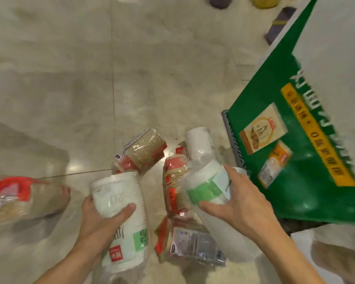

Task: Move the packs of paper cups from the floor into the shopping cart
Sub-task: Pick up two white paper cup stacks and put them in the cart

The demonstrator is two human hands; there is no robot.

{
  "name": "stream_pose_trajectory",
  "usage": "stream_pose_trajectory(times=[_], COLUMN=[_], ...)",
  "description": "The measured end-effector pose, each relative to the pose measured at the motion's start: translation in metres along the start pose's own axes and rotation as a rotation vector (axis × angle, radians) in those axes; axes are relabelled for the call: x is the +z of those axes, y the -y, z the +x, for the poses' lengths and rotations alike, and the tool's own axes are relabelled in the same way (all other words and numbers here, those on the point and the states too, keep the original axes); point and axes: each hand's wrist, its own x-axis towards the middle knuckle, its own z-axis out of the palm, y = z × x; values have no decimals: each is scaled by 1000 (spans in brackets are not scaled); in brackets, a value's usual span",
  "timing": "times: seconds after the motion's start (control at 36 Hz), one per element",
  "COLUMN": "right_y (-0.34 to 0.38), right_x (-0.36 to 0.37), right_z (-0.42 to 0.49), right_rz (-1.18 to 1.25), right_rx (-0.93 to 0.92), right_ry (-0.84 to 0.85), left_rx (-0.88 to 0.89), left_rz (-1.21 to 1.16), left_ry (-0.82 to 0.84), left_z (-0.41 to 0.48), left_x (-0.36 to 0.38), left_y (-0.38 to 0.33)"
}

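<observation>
packs of paper cups [175,181] lie heaped on the glossy, stone-look floor [59,78]: crinkled clear film over ribbed stacks, some brown with red labels, some plain white. the left grip [103,218] curls around a white cylindrical pack [119,197] with green and red labels, thumb across its side, at the heap's near left. the right grip [240,199] clasps a white pack with a green band [205,187], fingers spread over it, just beside a green printed panel [275,160] on the right.
</observation>
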Motion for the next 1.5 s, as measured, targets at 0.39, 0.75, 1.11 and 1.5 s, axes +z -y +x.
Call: stream_pose_trajectory(times=[0.39, 0.75, 1.11, 1.5], right_y=[249, 441, 533, 437], right_x=[-357, -439, -294, -84], right_z=[-217, -364, -643, -1054], right_rz=[354, 459, 147, -127], right_rx=[-238, -804, -1398, -1854], right_ry=[-178, 15, 621, 1130], left_rx=[294, 458, 247, -15], left_rz=[-101, -426, -765, -1048], left_ry=[-236, -722, -1352, -2010], left_z=[-358, -584, -842, -1129], left_x=[-215, -364, -415, -382], left_y=[-368, -391, -157, 138])
